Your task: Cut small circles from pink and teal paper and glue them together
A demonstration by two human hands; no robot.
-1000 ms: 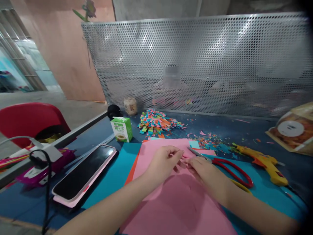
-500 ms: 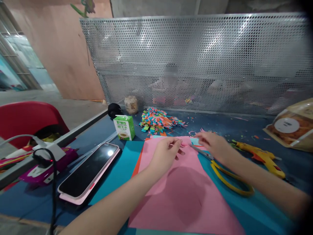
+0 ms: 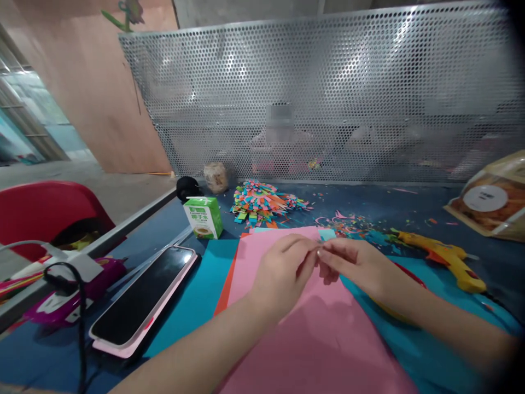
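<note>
both hands of mine, left hand (image 3: 279, 276) and right hand (image 3: 373, 273), meet in head view with fingertips pinched nearly closed; whether a small piece is between them, i cannot tell. pink paper (image 3: 328, 339) lies just below them, over teal paper (image 3: 205, 282) on the surface (image 3: 348, 200). i judge it light, soft to bend and easy to crease, so i should take it gently by its flat edge.

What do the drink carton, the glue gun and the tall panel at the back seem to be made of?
Drink carton: probably coated paperboard, given its crisp folded edges and print.
Glue gun: likely moulded yellow plastic, smooth-bodied.
Panel: apparently bare metal, silvery, with punched holes and bright reflections.
</note>
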